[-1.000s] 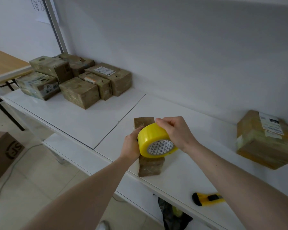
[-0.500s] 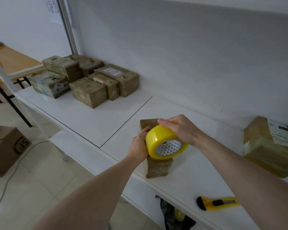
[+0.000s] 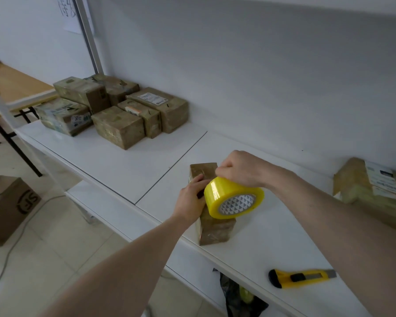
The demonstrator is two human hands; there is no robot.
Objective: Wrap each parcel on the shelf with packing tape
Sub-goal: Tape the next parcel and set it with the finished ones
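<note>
A long brown parcel (image 3: 216,229) lies on the white shelf (image 3: 124,161) near its front edge. My left hand (image 3: 191,200) holds the parcel's left side, fingers curled over its top edge. My right hand (image 3: 240,170) grips a yellow roll of packing tape (image 3: 232,197) from above and holds it on top of the parcel. The roll hides the middle of the parcel. A cluster of several taped parcels (image 3: 117,126) stands at the shelf's far left. One larger labelled parcel (image 3: 373,191) sits at the right.
A yellow utility knife (image 3: 300,277) lies at the shelf's front edge on the right. A brown carton (image 3: 7,207) stands on the floor at the left beside a cable. A lower shelf (image 3: 114,213) and a dark bag (image 3: 240,298) sit beneath. A wooden table (image 3: 16,85) is far left.
The view has shifted slightly. My right hand has carried the tape roll a little farther along the parcel's top, away from me. My left hand keeps its hold on the parcel.
</note>
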